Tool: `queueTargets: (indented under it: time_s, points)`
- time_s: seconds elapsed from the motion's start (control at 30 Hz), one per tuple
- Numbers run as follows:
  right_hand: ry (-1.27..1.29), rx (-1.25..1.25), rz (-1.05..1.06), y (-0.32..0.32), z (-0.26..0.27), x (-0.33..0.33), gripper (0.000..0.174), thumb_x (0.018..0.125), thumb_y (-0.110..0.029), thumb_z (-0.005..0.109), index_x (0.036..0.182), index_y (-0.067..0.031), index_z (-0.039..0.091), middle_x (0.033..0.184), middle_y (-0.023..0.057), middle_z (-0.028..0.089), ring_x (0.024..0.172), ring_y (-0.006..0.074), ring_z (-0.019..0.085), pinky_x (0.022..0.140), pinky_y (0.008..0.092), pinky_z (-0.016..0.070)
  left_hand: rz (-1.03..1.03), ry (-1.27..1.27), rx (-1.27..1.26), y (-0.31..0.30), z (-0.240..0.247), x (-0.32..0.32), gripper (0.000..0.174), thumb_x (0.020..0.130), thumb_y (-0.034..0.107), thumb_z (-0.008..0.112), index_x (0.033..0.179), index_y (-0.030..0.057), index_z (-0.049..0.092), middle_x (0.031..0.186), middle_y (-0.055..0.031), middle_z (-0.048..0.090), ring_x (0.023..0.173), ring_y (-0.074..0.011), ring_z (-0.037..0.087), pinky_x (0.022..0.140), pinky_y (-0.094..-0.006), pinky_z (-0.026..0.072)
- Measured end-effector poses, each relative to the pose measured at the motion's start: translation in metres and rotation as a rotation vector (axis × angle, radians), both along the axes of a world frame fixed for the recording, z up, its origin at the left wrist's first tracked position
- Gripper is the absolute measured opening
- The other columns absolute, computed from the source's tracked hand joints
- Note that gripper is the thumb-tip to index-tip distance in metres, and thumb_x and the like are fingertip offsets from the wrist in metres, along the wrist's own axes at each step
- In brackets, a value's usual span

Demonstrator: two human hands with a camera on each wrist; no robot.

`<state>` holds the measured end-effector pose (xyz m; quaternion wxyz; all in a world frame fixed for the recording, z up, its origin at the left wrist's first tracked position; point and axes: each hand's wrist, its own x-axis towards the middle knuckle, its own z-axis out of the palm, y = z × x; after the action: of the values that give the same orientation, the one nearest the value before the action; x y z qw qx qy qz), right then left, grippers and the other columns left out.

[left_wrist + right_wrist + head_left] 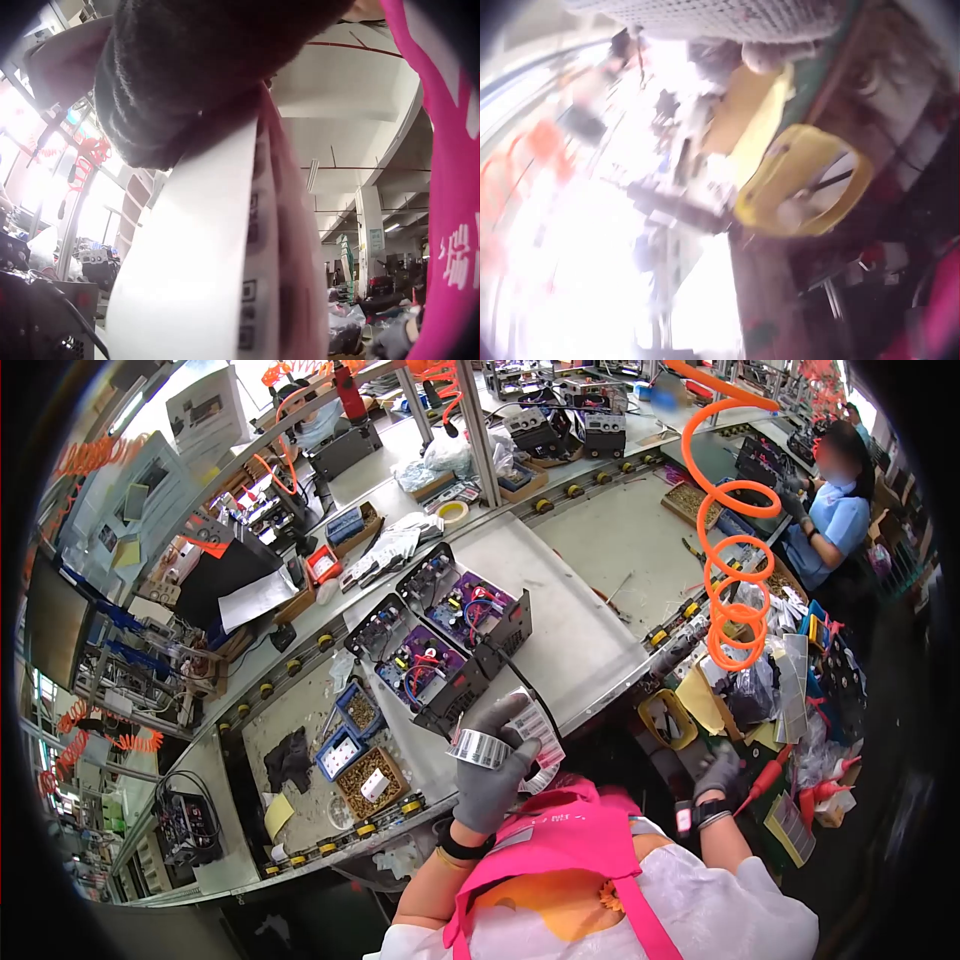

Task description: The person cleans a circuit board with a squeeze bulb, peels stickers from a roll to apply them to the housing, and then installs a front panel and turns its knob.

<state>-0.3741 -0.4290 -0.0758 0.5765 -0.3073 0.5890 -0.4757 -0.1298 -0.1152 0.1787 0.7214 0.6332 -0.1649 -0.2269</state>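
Note:
My gloved left hand [490,785] grips a roll of printed labels [482,750] in front of the apron. From it a loose white strip of labels [540,728] curves up and round; close up in the left wrist view, the label strip [187,255] shows its plain side and square codes along its edge. Two open electronic units [425,660] with purple circuit boards stand on the bench just beyond that hand. My gloved right hand [718,768] is low at the right, near a yellow container [804,226], with its fingers loosely bent and nothing visible in them.
An orange coiled hose [735,575] hangs at the right. Blue trays and a cardboard box of small parts [372,784] lie left of the units. A person in blue [838,525] works at the far right. Piled papers and bags [790,690] crowd the right side.

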Motion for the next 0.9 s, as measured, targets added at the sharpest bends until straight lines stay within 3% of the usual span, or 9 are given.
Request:
queueTargets:
  time_s: [0.07,0.1,0.2,0.27,0.33,0.47,0.6,0.73,0.9]
  points:
    - [0.039,-0.117,0.604,0.053,0.099,0.065,0.026,0.090,-0.027,0.058,0.103,-0.0053,0.059,0.084,0.0036,0.060,0.067,0.0100,0.056,0.059,0.0238,0.0478,0.021,-0.098,-0.013,-0.007,-0.004,-0.004,0.050,0.077,-0.006,0.059,0.126,0.0027,0.048,0.094,-0.0014,0.051,0.078,-0.0070,0.049,0.069,-0.0224,0.0446]
    - [-0.129,-0.170,0.891,0.062,0.115,0.087,0.033,0.090,-0.030,0.058,0.109,-0.0033,0.058,0.092,0.0063,0.063,0.076,0.0120,0.059,0.066,0.0253,0.0496,0.026,-0.146,-0.017,-0.010,-0.007,-0.006,0.050,0.078,-0.006,0.058,0.126,0.0031,0.048,0.080,0.0022,0.050,0.068,-0.0041,0.046,0.062,-0.0198,0.0434]
    - [-0.071,-0.606,1.326,0.108,0.169,0.147,0.024,0.087,-0.022,0.060,0.098,-0.0003,0.062,0.092,0.0076,0.064,0.080,0.0123,0.061,0.069,0.0246,0.0490,-0.033,-0.116,0.009,-0.014,-0.016,-0.011,0.050,0.079,-0.005,0.059,0.126,0.0046,0.049,0.078,0.0029,0.048,0.068,-0.0040,0.045,0.063,-0.0193,0.0427]
    - [-0.243,-0.499,1.469,0.134,0.193,0.171,0.018,0.083,-0.015,0.063,0.092,0.0001,0.064,0.089,0.0073,0.064,0.078,0.0124,0.061,0.068,0.0246,0.0479,-0.028,-0.183,0.048,-0.013,-0.017,-0.014,0.049,0.078,-0.005,0.061,0.125,0.0045,0.050,0.089,0.0000,0.051,0.073,-0.0057,0.048,0.066,-0.0206,0.0443]
    - [-0.227,-0.497,1.508,0.145,0.206,0.185,0.017,0.082,-0.014,0.064,0.091,0.0005,0.064,0.085,0.0074,0.064,0.075,0.0128,0.060,0.066,0.0257,0.0472,-0.003,-0.223,0.084,-0.009,-0.018,-0.016,0.049,0.076,-0.005,0.063,0.123,0.0017,0.050,0.111,-0.0062,0.058,0.082,-0.0085,0.055,0.073,-0.0227,0.0481]
    - [-0.156,-0.708,1.564,0.152,0.218,0.192,0.016,0.081,-0.013,0.065,0.088,0.0014,0.064,0.079,0.0089,0.063,0.068,0.0133,0.058,0.061,0.0273,0.0456,0.004,-0.137,0.045,0.004,-0.023,-0.014,0.044,0.079,-0.002,0.063,0.121,0.0005,0.050,0.112,-0.0081,0.058,0.094,-0.0121,0.057,0.079,-0.0254,0.0484]
    - [-0.081,-0.998,1.642,0.158,0.234,0.193,0.014,0.079,-0.013,0.066,0.085,0.0003,0.063,0.074,0.0126,0.059,0.063,0.0240,0.059,0.058,0.0303,0.0458,0.118,-0.001,-0.197,0.008,-0.023,-0.015,0.039,0.082,0.002,0.062,0.120,-0.0002,0.050,0.110,-0.0088,0.058,0.096,-0.0138,0.057,0.082,-0.0274,0.0477]
    - [-0.033,-1.435,1.493,0.170,0.232,0.199,0.011,0.073,-0.014,0.066,0.077,-0.0050,0.061,0.072,0.0074,0.058,0.067,0.0260,0.058,0.064,0.0367,0.0437,0.235,0.090,-0.191,0.009,-0.024,-0.017,0.036,0.083,0.002,0.061,0.116,0.0002,0.049,0.103,-0.0095,0.058,0.091,-0.0155,0.058,0.080,-0.0286,0.0492]
    - [0.006,-1.581,1.369,0.187,0.225,0.199,0.010,0.070,-0.013,0.066,0.069,-0.0098,0.056,0.067,0.0055,0.053,0.066,0.0268,0.054,0.064,0.0382,0.0396,0.362,0.231,-0.246,0.010,-0.037,-0.019,0.030,0.084,0.002,0.061,0.111,0.0008,0.050,0.098,-0.0094,0.059,0.087,-0.0146,0.059,0.076,-0.0268,0.0500]
